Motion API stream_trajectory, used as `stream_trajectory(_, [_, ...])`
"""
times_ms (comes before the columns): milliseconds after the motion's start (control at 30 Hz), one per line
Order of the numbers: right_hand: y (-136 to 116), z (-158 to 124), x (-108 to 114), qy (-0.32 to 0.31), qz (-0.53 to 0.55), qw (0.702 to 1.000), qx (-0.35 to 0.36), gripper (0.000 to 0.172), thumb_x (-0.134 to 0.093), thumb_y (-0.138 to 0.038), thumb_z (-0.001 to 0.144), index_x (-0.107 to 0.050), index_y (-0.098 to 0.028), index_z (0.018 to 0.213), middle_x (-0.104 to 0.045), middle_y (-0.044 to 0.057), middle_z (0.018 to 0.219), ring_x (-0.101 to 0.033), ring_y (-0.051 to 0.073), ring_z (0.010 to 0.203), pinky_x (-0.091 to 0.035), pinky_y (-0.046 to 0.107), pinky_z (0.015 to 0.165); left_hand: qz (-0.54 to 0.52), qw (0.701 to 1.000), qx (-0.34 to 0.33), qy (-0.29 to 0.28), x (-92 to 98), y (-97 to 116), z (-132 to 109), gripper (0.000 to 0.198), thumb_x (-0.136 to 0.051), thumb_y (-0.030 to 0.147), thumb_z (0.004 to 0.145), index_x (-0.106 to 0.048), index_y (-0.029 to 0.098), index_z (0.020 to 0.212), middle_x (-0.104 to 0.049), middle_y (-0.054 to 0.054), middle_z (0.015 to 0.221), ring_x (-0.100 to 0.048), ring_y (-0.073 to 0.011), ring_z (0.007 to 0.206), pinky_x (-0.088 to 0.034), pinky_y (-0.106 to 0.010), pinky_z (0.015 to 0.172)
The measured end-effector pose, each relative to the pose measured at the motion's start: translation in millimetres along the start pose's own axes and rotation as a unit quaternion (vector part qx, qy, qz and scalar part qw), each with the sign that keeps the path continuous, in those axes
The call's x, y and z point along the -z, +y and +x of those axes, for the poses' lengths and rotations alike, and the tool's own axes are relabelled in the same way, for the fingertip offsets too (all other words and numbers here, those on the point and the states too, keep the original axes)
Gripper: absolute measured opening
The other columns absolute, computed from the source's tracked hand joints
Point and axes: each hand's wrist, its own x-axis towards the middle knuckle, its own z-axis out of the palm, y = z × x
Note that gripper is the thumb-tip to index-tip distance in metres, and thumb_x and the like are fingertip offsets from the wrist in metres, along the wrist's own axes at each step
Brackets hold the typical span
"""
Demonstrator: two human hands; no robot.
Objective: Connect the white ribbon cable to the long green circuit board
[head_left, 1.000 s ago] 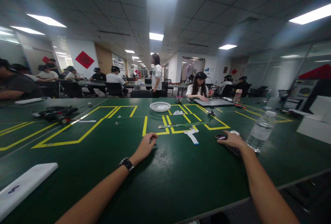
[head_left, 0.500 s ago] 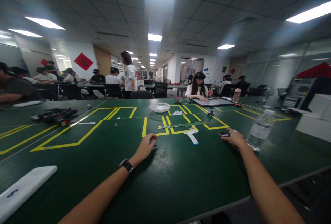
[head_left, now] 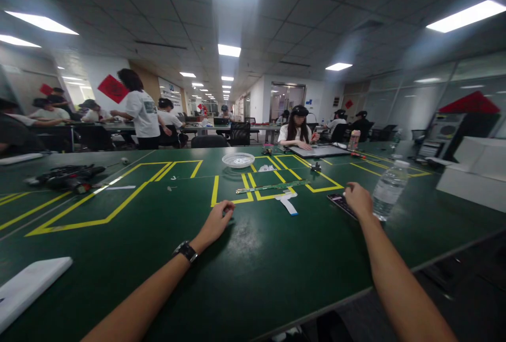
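My left hand [head_left: 216,222] lies on the green table [head_left: 253,279], fingers loosely bent, thumb a little apart, holding nothing; a dark watch [head_left: 185,251] is on its wrist. My right hand [head_left: 359,199] is over the right end of a dark phone [head_left: 340,202], which looks flat on the table. Its fingers are curled in, and what they may hold is hidden. Just right of it stands a clear water bottle [head_left: 390,190]. Between my hands and farther off lie a long green circuit board strip [head_left: 271,188] and a white flat cable [head_left: 290,205] with a blue end.
A white basket [head_left: 237,160] stands beyond the strip, among yellow tape outlines. Dark tools [head_left: 65,176] lie at the left, with a white slab [head_left: 33,284] nearer me. White boxes [head_left: 474,168] are at the right. A co-worker [head_left: 298,128] sits across the table.
The view has swung slightly right. My right fingers have drawn back and curled, so more of the phone shows. My left hand stays put. The standing person has moved left.
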Motion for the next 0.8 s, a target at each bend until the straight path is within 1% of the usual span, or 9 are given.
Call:
stream_trajectory(133, [-1.1, -2.7, 9.6, 0.012, 0.025, 1.000, -0.011, 0.033, -0.043, -0.023, 0.081, -0.070, -0.019, 0.099, -0.070, 0.010, 0.096, -0.063, 0.022, 0.088, -0.044, 0.029, 0.075, 0.002, 1.000, 0.001, 0.002, -0.7, -1.4, -0.1, 0.021, -0.044, 0.024, 0.081, -0.059, 0.017, 0.094, -0.062, -0.007, 0.094, -0.057, -0.0199, 0.090, -0.044, -0.035, 0.086])
stream_trajectory(233, [-0.7, -4.6, 13.7, 0.004, 0.020, 0.999, -0.032, 0.031, -0.045, -0.025, 0.079, -0.072, -0.020, 0.093, -0.071, 0.009, 0.090, -0.063, 0.022, 0.083, -0.044, 0.028, 0.070, 0.006, 1.000, 0.004, -0.005, 0.0, -0.3, -1.0, 0.022, -0.043, 0.024, 0.081, -0.058, 0.017, 0.096, -0.062, -0.007, 0.095, -0.057, -0.0197, 0.091, -0.045, -0.034, 0.086])
stream_trajectory(300, [-0.3, -5.7, 14.9, -0.014, 0.000, 0.999, -0.040, 0.029, -0.047, -0.028, 0.078, -0.072, -0.020, 0.091, -0.071, 0.010, 0.088, -0.063, 0.023, 0.081, -0.044, 0.028, 0.068, 0.007, 1.000, 0.009, -0.005, 0.5, 1.0, -1.6, 0.022, -0.043, 0.025, 0.081, -0.058, 0.017, 0.095, -0.062, -0.006, 0.095, -0.057, -0.0197, 0.092, -0.045, -0.034, 0.086])
stream_trajectory(467, [0.9, -6.2, 14.9, -0.070, -0.034, 0.996, -0.044, 0.028, -0.051, -0.031, 0.074, -0.074, -0.020, 0.087, -0.070, 0.012, 0.086, -0.064, 0.026, 0.081, -0.046, 0.030, 0.066, 0.004, 1.000, 0.011, -0.008, 0.9, 1.8, -1.6, 0.022, -0.042, 0.025, 0.082, -0.058, 0.017, 0.096, -0.061, -0.007, 0.095, -0.056, -0.0195, 0.091, -0.044, -0.034, 0.086])
stream_trajectory(567, [1.9, -5.3, 14.8, -0.091, -0.039, 0.994, -0.043, 0.029, -0.051, -0.032, 0.072, -0.074, -0.020, 0.086, -0.070, 0.013, 0.087, -0.064, 0.027, 0.080, -0.047, 0.031, 0.064, 0.004, 1.000, 0.006, -0.008, 0.8, 0.6, -1.2, 0.022, -0.042, 0.025, 0.082, -0.058, 0.017, 0.095, -0.061, -0.007, 0.095, -0.056, -0.0196, 0.092, -0.044, -0.035, 0.087])
stream_trajectory(667, [2.8, -4.7, 14.9, -0.106, -0.044, 0.993, -0.042, 0.031, -0.051, -0.034, 0.073, -0.075, -0.019, 0.085, -0.070, 0.014, 0.088, -0.064, 0.028, 0.080, -0.048, 0.033, 0.065, 0.004, 1.000, 0.008, -0.007, 0.9, 0.4, -1.4, 0.022, -0.042, 0.024, 0.082, -0.058, 0.018, 0.095, -0.061, -0.006, 0.095, -0.056, -0.0197, 0.092, -0.044, -0.035, 0.087])
stream_trajectory(800, [4.1, -4.1, 13.1, -0.103, -0.048, 0.993, -0.036, 0.032, -0.049, -0.033, 0.073, -0.075, -0.019, 0.086, -0.069, 0.014, 0.089, -0.064, 0.028, 0.082, -0.048, 0.033, 0.066, -0.001, 1.000, 0.010, -0.005, 0.5, 0.6, -1.5, 0.022, -0.042, 0.025, 0.081, -0.058, 0.017, 0.095, -0.061, -0.007, 0.095, -0.056, -0.0200, 0.091, -0.044, -0.035, 0.086])
